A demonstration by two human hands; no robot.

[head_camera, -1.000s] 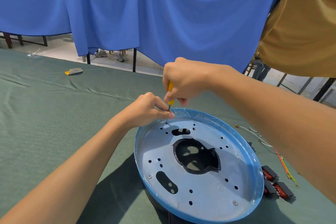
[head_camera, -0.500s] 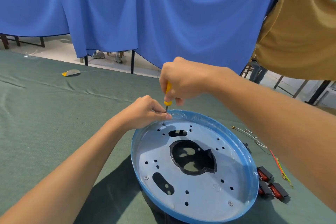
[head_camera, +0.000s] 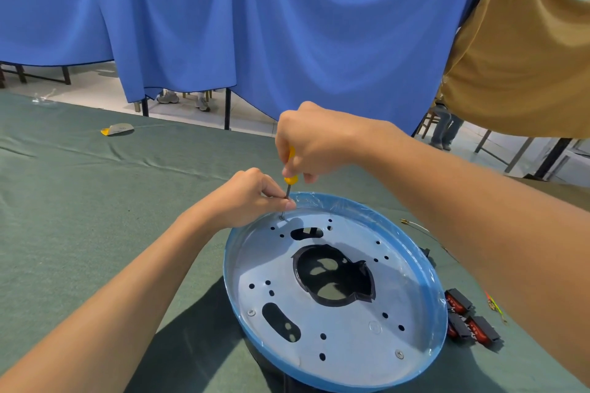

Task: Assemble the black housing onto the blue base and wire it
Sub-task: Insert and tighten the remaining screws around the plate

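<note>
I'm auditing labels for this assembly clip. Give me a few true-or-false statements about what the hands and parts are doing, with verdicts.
1. The right hand grips a yellow-handled screwdriver. True.
2. The left hand rests idle, away from the tool. False: it pinches the screwdriver's shaft near the tip.
3. The screwdriver's tip meets the blue base near its far rim. True.
4. The red-and-black parts lie inside the base. False: they lie on the green cloth beside it.
</note>
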